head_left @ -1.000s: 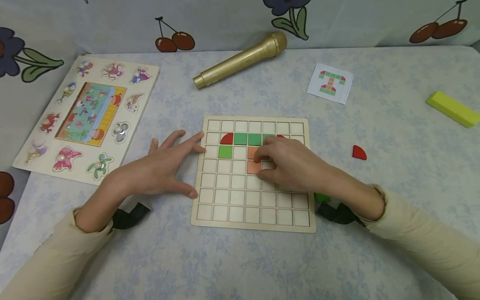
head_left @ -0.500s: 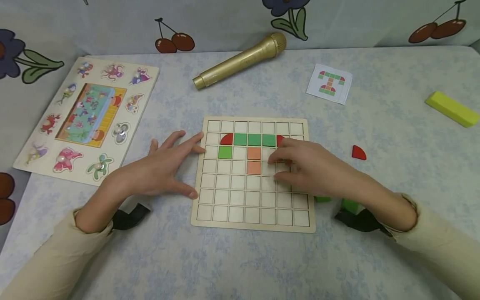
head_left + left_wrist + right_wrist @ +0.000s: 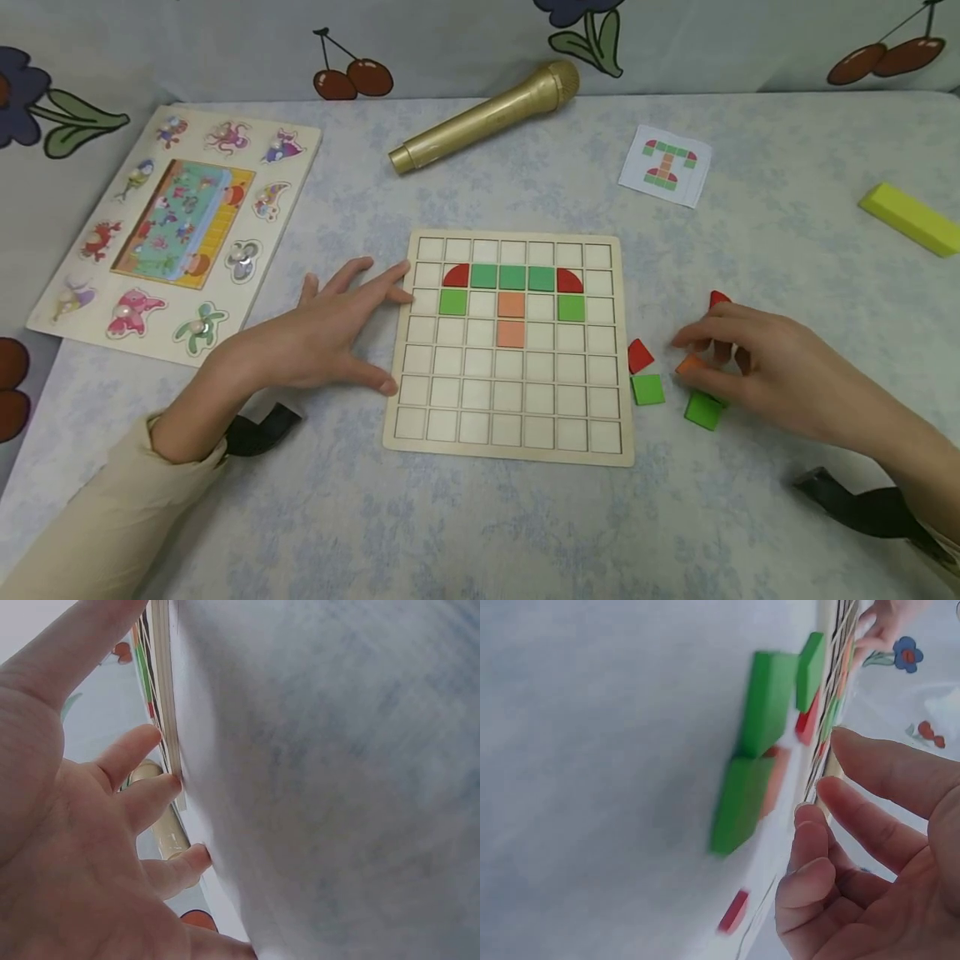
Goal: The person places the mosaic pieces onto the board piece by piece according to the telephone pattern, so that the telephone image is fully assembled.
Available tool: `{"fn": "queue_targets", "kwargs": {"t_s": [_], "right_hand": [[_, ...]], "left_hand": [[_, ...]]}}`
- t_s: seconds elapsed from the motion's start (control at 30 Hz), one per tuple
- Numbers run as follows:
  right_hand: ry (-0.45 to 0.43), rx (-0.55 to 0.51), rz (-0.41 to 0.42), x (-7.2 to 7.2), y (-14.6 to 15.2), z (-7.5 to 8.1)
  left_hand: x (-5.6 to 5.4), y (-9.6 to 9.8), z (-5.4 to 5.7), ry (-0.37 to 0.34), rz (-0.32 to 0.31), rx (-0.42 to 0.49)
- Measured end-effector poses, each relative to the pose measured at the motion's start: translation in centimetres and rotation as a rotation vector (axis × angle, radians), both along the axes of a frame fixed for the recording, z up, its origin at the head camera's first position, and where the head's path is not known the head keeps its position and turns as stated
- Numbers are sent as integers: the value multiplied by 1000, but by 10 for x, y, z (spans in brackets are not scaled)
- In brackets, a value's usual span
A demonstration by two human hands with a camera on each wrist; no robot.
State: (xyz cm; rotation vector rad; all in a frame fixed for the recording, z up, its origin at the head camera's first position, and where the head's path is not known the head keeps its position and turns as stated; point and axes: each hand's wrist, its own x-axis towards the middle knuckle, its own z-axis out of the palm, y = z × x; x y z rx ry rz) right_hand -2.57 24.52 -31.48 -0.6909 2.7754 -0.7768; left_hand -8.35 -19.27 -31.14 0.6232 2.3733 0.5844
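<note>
My left hand (image 3: 318, 337) spreads along the left edge of a wooden grid board (image 3: 480, 392), fingertips and thumb touching its rim. On the board lie red quarter-circle tiles (image 3: 570, 281), green square tiles (image 3: 512, 277) and two orange squares (image 3: 512, 334) in a T-like pattern. To the board's right, my right hand (image 3: 780, 375) hovers over loose tiles, thumb and fingers apart with nothing between them. Beneath and beside it are green squares (image 3: 702, 412), an orange tile (image 3: 775, 776) and red quarter-circles (image 3: 640, 357); the hand partly covers some of them.
Behind the board lies a gold microphone (image 3: 483, 118). A white pattern card (image 3: 630, 171) lies at the back right, with a yellow-green block (image 3: 911, 218) farther right. At the left is a wooden knob puzzle (image 3: 281, 250) of sea animals. A printed cloth hangs behind.
My right hand has left a green square in the board's third row, under the right red tile, and moved right to the loose tiles. The left hand stays at the board's edge.
</note>
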Motion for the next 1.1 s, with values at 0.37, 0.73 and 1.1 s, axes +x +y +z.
{"fn": "queue_targets", "kwargs": {"t_s": [0.37, 0.73, 1.1], "right_hand": [[-30, 130, -83, 8, 4, -6], [41, 139, -28, 7, 0, -7], [90, 149, -46, 9, 6, -9]], "left_hand": [[1, 1, 0, 19, 1, 10], [1, 1, 0, 21, 4, 7], [1, 1, 0, 15, 6, 3]]}}
